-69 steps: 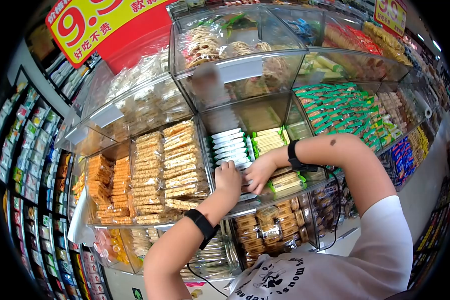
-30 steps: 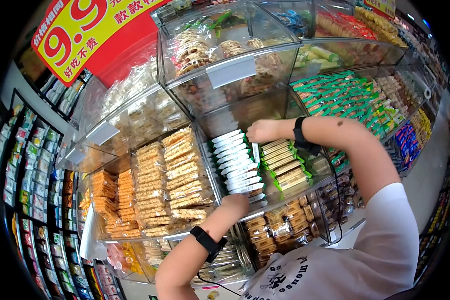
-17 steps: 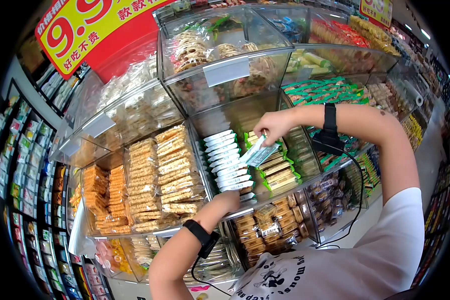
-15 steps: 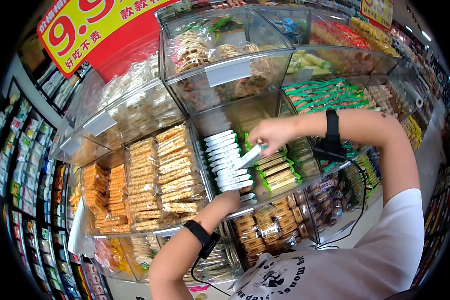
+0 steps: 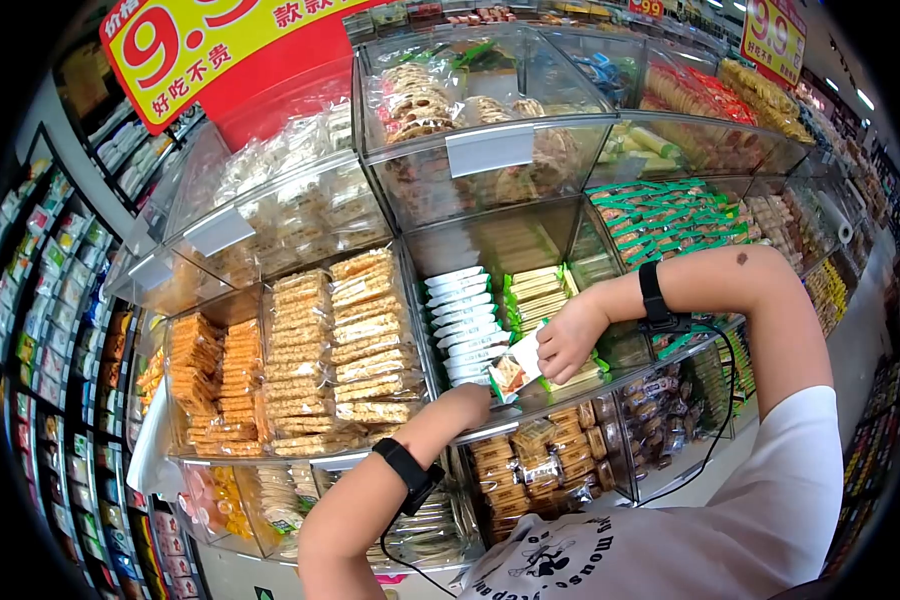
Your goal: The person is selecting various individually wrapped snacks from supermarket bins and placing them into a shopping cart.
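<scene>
My right hand (image 5: 573, 338) pinches a white snack packet (image 5: 511, 372) with a picture of brown food and green corners. The packet is tilted over the front of the clear bin. Behind it stands a row of white snack packets (image 5: 463, 315), stacked edge-up. Green-edged packets of pale biscuit sticks (image 5: 538, 300) fill the right part of the same bin, partly behind my right hand. My left hand (image 5: 463, 406) is at the bin's front edge, by the near end of the white row. Its fingers are mostly hidden.
Left of the bin stand wrapped crispy bars (image 5: 370, 335) and orange snack packs (image 5: 195, 370). Clear upper bins (image 5: 490, 150) rise behind. Below sit packs of brown biscuits (image 5: 540, 462). A red and yellow price sign (image 5: 185, 60) hangs at upper left.
My right hand has moved down and toward the bin's front with the white packet, whose pictured side now shows. My left hand stays near the front edge. The view has shifted slightly.
</scene>
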Demonstrator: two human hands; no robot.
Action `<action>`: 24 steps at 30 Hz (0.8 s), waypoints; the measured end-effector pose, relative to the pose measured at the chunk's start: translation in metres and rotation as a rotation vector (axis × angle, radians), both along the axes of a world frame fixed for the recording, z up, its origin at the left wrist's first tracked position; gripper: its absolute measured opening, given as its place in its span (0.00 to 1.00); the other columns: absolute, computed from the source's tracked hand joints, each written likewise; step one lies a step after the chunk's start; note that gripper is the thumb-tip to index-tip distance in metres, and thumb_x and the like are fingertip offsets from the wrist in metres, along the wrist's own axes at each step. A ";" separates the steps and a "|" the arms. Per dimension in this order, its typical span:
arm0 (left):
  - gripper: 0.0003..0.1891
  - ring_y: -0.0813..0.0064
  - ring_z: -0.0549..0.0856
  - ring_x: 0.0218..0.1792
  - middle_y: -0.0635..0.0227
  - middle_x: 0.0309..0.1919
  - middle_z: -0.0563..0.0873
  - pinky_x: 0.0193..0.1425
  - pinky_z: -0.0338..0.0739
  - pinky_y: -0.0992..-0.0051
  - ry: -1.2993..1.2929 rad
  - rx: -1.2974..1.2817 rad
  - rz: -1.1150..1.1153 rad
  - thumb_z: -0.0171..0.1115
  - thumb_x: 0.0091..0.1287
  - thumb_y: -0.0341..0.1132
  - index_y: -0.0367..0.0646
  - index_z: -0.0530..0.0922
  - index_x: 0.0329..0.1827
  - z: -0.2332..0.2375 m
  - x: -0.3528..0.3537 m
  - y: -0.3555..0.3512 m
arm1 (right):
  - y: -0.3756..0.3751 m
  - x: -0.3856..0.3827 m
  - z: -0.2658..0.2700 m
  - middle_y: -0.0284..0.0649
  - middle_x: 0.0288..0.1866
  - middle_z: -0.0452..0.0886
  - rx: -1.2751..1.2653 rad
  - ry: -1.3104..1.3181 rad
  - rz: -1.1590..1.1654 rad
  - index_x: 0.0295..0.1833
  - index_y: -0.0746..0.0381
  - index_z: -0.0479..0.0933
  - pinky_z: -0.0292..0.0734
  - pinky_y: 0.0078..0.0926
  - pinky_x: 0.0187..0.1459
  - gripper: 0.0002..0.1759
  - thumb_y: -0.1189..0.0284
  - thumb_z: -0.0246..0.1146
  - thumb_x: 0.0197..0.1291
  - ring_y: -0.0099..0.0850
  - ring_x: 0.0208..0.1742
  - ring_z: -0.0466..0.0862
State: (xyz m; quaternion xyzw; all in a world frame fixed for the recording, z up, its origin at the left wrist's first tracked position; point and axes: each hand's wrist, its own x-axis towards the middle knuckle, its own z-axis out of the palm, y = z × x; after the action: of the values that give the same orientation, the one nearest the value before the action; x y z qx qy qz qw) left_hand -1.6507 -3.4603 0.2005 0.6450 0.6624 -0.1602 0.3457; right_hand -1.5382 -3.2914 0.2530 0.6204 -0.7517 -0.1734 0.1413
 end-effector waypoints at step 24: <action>0.15 0.57 0.79 0.25 0.52 0.22 0.78 0.26 0.74 0.68 0.132 0.478 0.276 0.55 0.49 0.31 0.30 0.66 0.36 -0.007 0.009 -0.014 | -0.011 -0.005 -0.026 0.36 0.32 0.65 -0.098 -0.288 -0.446 0.30 0.59 0.61 0.69 0.25 0.23 0.05 0.72 0.49 0.46 0.28 0.28 0.71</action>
State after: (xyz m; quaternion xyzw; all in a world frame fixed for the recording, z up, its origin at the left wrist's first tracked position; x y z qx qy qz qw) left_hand -1.6412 -3.4744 0.1930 0.6000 0.7841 0.0073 0.1584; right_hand -1.5428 -3.3025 0.2267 0.4501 -0.8897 -0.0735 0.0214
